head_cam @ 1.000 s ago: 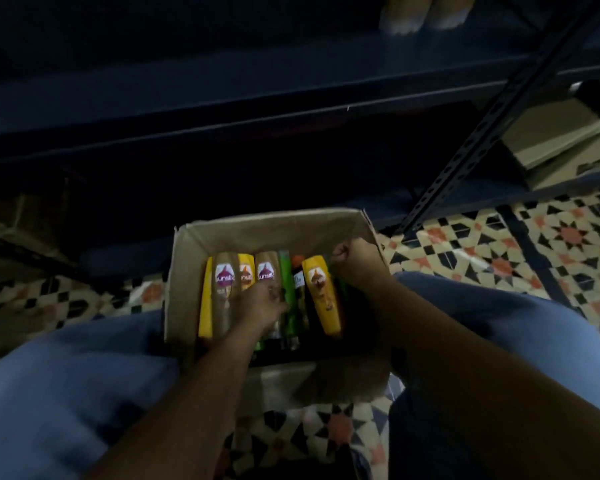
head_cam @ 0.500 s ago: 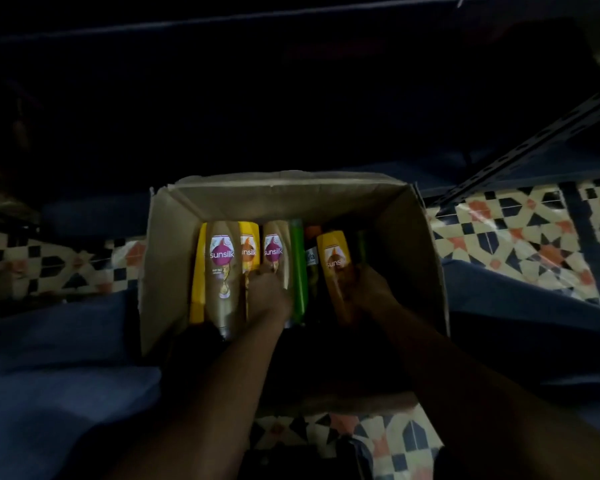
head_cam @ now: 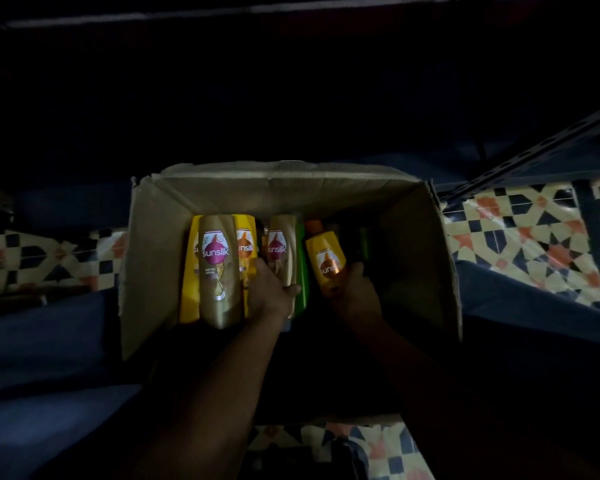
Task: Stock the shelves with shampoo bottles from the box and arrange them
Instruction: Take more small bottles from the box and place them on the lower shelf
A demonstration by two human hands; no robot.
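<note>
Head camera, looking down into dim light: the left hand (head_cam: 274,292) curls around the lower part of a tan shampoo bottle (head_cam: 280,258), and the right hand (head_cam: 355,296) grips the bottom of an orange-yellow bottle (head_cam: 326,265), which tilts away from the row. Both bottles sit inside the open cardboard box (head_cam: 153,271), alongside another tan bottle (head_cam: 219,271), two yellow bottles (head_cam: 246,244) behind it and a green bottle (head_cam: 302,271) between the hands. Patterned floor tiles (head_cam: 520,237) flank the box, with a dark metal shelf upright (head_cam: 534,154) slanting at the right.
</note>
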